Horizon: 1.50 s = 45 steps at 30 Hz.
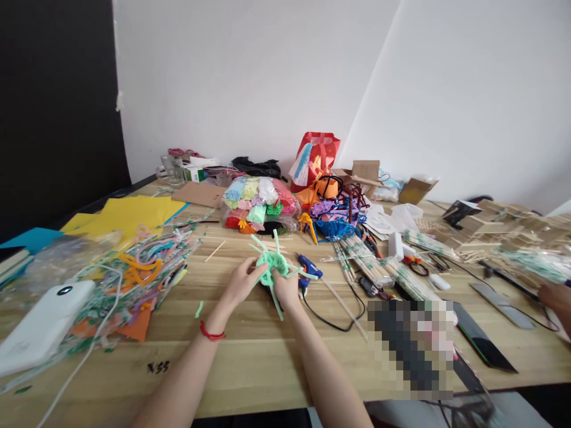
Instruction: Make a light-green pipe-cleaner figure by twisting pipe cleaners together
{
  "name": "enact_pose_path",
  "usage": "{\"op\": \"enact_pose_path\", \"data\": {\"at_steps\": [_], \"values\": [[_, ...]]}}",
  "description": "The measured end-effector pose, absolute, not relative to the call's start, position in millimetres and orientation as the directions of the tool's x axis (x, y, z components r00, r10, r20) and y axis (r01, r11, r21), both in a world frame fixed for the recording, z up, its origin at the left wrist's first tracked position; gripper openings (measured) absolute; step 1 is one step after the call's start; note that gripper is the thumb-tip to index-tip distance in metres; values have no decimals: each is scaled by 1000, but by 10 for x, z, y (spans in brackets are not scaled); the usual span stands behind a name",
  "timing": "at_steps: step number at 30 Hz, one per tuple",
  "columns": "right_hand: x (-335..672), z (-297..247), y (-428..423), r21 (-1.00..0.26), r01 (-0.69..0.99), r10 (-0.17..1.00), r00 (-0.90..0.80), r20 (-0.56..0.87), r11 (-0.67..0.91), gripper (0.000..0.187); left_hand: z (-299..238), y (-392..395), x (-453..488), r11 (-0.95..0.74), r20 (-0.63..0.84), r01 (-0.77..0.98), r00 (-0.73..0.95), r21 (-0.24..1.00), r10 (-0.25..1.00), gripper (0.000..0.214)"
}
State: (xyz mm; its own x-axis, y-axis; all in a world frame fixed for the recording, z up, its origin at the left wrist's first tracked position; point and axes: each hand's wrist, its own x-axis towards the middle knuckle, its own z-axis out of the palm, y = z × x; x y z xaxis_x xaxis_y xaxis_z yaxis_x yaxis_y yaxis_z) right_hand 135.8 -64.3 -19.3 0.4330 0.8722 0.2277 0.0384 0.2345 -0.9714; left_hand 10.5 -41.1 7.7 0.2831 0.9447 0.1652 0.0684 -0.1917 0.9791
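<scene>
A round light-green pipe-cleaner piece [273, 261], with several fuzzy stems sticking out around it, is held above the middle of the wooden table. My left hand [245, 280] pinches its left side, a red string bracelet round the wrist. On the lower right side my right hand [285, 290] grips it with thumb and fingers. Part of the piece is hidden behind both thumbs. Just right of my right hand lies a blue hot glue gun [307, 270] with a black cord. A short green scrap [198, 309] rests to the left of my left forearm.
Bagged colourful pipe cleaners [261, 202] lie at the back, near a red bag [316, 156]. On the left are a white power bank [47, 324] with a cable and tangled pipe-cleaner packets. Bundled wooden sticks [366, 258] lie to the right. Another person's hand [555, 300] shows at far right.
</scene>
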Motion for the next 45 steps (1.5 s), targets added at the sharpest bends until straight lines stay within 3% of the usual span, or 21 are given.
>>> {"op": "enact_pose_path", "data": {"at_steps": [5,8,10,16,23,25,27,30,34,37,40,45], "values": [[1315,-254,-613,-978,-110,884,455,106,174,30,103,-440,157,119,-28,-195,415,974,910,34],[1284,-268,-609,-980,-165,883,470,21,111,33,89,-436,124,329,-154,-265,520,906,840,33],[1281,-266,-616,-987,-142,890,457,7,81,31,59,-429,115,368,-167,-287,542,884,823,32],[1308,-249,-646,-997,17,907,413,77,77,25,-66,-376,186,255,-144,-302,345,919,928,21],[1203,-134,-671,-973,-212,946,324,17,90,38,-127,-258,151,92,-61,-370,94,924,994,27],[1192,-110,-686,-976,-200,945,325,22,91,39,-140,-243,141,35,-23,-345,39,938,999,30],[1204,-92,-705,-993,-97,943,331,38,74,37,-146,-238,141,-14,21,-312,19,950,1000,32],[1239,-71,-745,-980,187,947,296,125,71,36,-133,-235,128,-76,80,-258,4,963,997,36],[1234,-67,-806,-906,394,970,110,215,156,31,-93,-210,66,-132,116,-220,-85,967,990,34],[1190,-83,-840,-884,384,963,-60,264,267,21,-69,-195,25,-125,104,-280,-88,952,991,34],[1167,-72,-859,-874,361,946,-122,302,325,14,-48,-193,2,-91,81,-339,-45,936,996,37],[1183,22,-873,-973,74,968,-140,208,220,17,-22,-205,-24,-38,33,-361,-21,932,999,30]]}}
